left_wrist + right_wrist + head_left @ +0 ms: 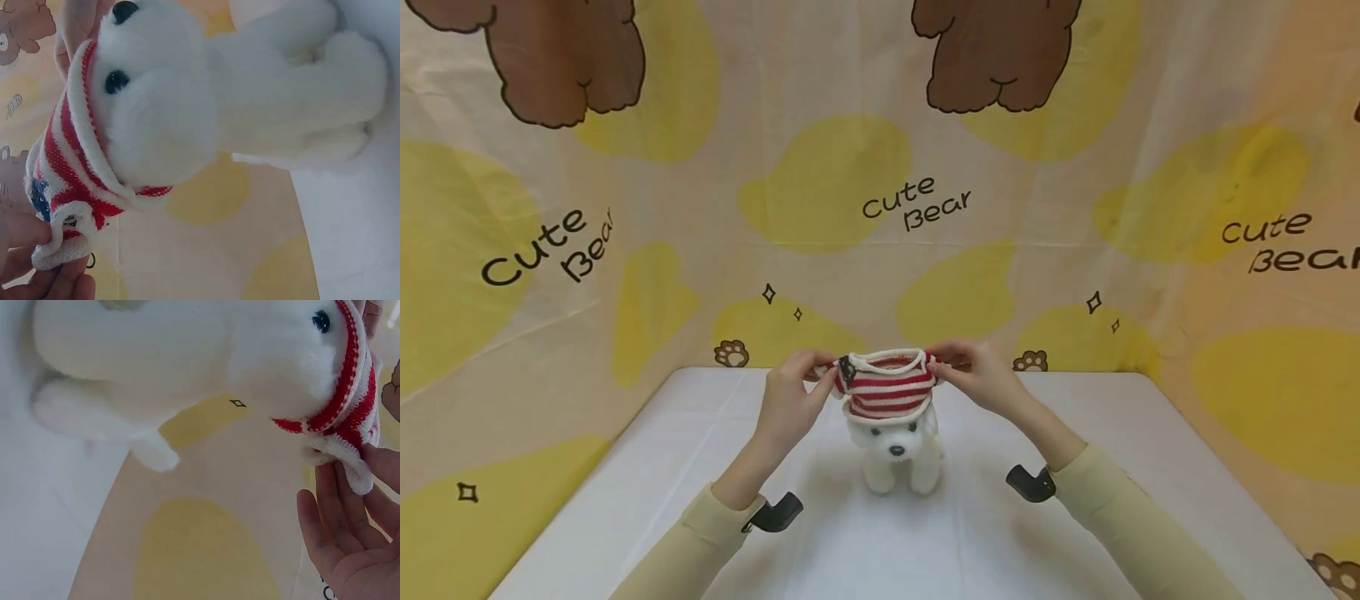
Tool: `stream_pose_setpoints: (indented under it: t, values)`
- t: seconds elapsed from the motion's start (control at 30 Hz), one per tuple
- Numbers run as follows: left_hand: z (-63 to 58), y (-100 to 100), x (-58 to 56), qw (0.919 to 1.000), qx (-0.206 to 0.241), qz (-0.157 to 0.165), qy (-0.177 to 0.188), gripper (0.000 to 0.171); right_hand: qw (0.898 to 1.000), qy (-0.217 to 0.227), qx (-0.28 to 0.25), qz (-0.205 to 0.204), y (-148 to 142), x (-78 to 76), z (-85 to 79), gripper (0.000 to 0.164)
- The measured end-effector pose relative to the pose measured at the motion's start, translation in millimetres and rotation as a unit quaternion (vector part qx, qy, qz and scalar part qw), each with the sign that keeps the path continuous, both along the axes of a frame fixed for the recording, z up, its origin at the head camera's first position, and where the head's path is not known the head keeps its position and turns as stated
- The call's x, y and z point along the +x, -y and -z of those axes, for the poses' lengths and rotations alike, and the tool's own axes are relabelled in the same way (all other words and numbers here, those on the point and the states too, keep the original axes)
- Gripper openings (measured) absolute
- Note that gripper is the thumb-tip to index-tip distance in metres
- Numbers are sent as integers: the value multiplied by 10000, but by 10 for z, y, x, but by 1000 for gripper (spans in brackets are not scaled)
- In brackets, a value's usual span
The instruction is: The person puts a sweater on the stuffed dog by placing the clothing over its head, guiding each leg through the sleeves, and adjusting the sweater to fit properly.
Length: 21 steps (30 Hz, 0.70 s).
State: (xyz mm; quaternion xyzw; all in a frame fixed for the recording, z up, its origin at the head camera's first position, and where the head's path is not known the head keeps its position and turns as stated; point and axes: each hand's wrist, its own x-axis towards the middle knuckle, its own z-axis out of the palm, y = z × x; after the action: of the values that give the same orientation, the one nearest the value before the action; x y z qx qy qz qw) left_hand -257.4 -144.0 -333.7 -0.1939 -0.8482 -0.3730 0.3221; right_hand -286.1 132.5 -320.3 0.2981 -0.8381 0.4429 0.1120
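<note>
A white plush dog (pixel 897 467) stands upright on the table, facing me. Over the top of its head sits a small knitted sweater (pixel 891 394) with red and white stripes; its lower hem lies just above the dog's eyes and hides the ears. My left hand (pixel 792 398) pinches one short sleeve, beside a dark patch on the knit. On the other side my right hand (pixel 981 379) pinches the opposite sleeve between thumb and fingers, as the right wrist view shows too. The white neck opening faces up between both hands.
The white table (pixel 700 467) ends at a cloth backdrop (pixel 820 192) with yellow blotches, brown bears and printed words. Black wrist-camera mounts (pixel 778 512) stick out from the light sleeves on both forearms.
</note>
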Motion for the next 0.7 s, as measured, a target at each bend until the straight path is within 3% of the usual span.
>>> stream_pose_setpoints:
  t: [0.27, 0.47, 0.6, 0.7]
  values:
    - [127, 11, -62, 9992, -103, -97, 381, 8, 9989, 114, 465, -18, 14, -35, 62, 17]
    - [178, 6, -90, 9976, -68, -104, 687, 8, 9984, 210, 525, 38, -2, -37, 100, 20]
    - [141, 22, -63, 9982, -2, -149, 587, 13, 9988, 153, 451, 84, -25, -4, 85, 25]
    - [120, 42, -32, 9993, 137, -175, 314, 18, 9982, 123, 456, 382, -47, 60, 53, 29]
